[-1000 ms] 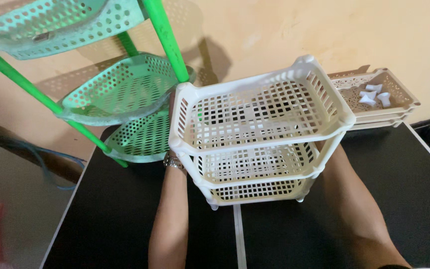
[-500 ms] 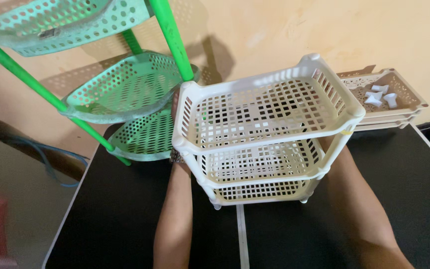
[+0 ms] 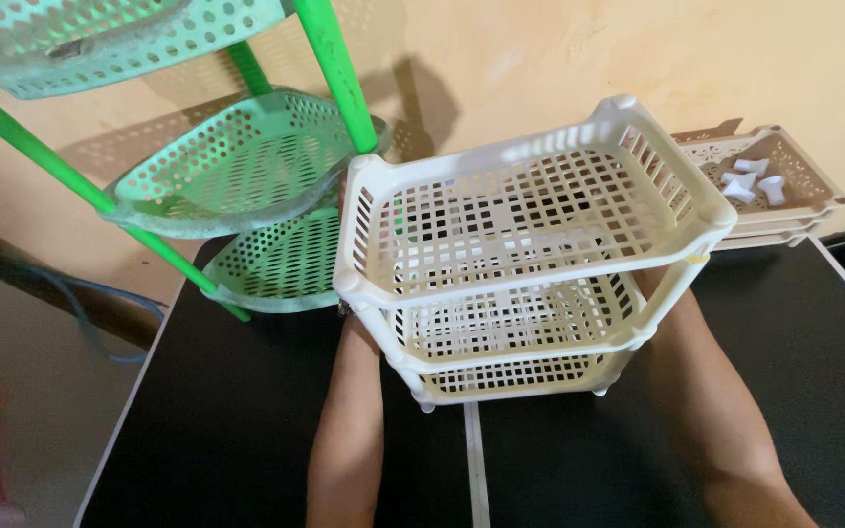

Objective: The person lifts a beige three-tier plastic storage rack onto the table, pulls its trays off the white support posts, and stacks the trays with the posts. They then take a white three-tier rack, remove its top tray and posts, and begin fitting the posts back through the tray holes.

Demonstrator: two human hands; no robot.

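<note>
A cream three-tier plastic basket rack (image 3: 530, 210) stands on the black table (image 3: 207, 420), tilted a little toward me. My left hand (image 3: 352, 330) reaches to the rack's left side by its corner post, and its fingers are hidden behind the baskets. My right hand (image 3: 670, 311) grips the right side at the middle tier, also mostly hidden behind the post. Both forearms stretch forward on either side of the rack.
A green three-tier corner rack (image 3: 237, 166) with green poles leans at the left, close to the cream rack. At the back right lies a stack of beige baskets (image 3: 784, 200) with small white plastic pieces (image 3: 750, 181) in the top one. A yellow wall is behind.
The cream rack has come nearer to me and shifted slightly to the right, with both hands staying on its sides.
</note>
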